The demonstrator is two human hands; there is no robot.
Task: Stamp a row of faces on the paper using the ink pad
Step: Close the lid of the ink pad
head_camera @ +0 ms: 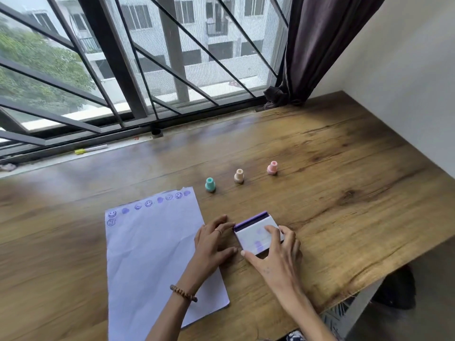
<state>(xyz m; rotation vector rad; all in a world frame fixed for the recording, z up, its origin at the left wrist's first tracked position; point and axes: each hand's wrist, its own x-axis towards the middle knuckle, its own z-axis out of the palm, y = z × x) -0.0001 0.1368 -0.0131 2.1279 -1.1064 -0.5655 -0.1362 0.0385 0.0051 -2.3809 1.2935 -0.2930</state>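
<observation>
A white sheet of paper (152, 247) lies on the wooden table (332, 193). Along its top edge runs a row of purple faces and smudges, with one more face below at the left. To the right of the sheet sits the purple ink pad (256, 233), its white lid nearly down over the pad. My right hand (275, 254) grips the lid from the near right side, fingers on top. My left hand (213, 242) rests at the paper's right edge, fingertips touching the ink pad's left side. Three small stamps stand beyond: teal (210, 185), beige (239, 175), pink (272, 167).
A barred window (147, 70) runs along the far edge of the table, with a yellow marker (83, 150) on the sill. A dark curtain (315, 45) hangs at the right corner. The white wall bounds the right; the table's edge drops off at lower right.
</observation>
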